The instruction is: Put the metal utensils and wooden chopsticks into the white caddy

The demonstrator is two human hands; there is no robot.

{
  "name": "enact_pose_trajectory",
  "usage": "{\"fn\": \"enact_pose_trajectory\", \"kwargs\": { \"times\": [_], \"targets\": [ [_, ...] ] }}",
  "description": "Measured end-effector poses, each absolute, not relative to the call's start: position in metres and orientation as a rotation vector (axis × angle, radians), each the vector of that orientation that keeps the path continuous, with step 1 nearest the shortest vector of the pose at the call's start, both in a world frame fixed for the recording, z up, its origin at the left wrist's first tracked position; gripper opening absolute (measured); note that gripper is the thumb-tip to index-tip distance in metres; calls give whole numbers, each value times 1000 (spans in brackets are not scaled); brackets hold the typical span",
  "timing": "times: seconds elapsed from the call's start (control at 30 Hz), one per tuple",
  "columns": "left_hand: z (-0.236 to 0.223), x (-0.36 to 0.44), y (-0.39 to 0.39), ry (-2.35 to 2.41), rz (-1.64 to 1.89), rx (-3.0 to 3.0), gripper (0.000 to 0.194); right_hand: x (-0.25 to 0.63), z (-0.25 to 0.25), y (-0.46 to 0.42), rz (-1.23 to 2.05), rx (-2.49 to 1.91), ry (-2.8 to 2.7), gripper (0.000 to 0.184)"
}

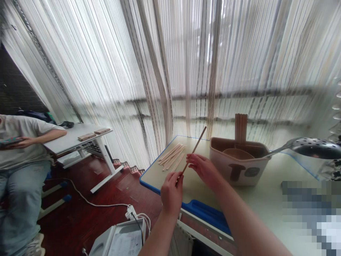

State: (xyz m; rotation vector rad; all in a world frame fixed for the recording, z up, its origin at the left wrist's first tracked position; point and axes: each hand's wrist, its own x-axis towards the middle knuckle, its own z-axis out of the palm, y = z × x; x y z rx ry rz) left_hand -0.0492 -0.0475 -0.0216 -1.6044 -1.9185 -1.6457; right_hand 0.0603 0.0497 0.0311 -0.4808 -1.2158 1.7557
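Note:
Both my hands hold one thin wooden chopstick (pixel 197 142) that slants up and away over the desk. My left hand (pixel 172 193) pinches its lower end near the desk's front edge. My right hand (pixel 204 169) pinches it a little higher, fingers closed round the stick. Just beyond lies a loose pile of several more wooden chopsticks (pixel 172 155) on the cream desk (pixel 266 199) with its blue rim. To the right of my hands stands a beige utensil holder (pixel 237 167) with upright chopsticks (pixel 241 128) in it.
A perforated metal ladle (pixel 311 147) juts out of the holder to the right. String curtains hang behind the desk. At the left, another person in a grey shirt and jeans (pixel 18 167) sits by a white table (pixel 77 138). A power strip (pixel 131 212), cables and a white box (pixel 119 240) lie on the floor.

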Motion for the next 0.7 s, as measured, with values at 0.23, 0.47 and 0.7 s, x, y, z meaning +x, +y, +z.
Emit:
{"fn": "enact_pose_trajectory", "kwargs": {
  "times": [0.23,0.47,0.7],
  "targets": [
    [-21,-49,-48,-1928,-1665,-1626,14,61,36,49,1747,-389,-1108,27],
    [-21,-49,-48,-1959,-1619,-1655,13,63,38,47,1741,-397,-1138,27],
    [-18,-49,-49,-1868,-1537,-1720,22,69,36,53,1734,-459,-1123,21]
  ]
}}
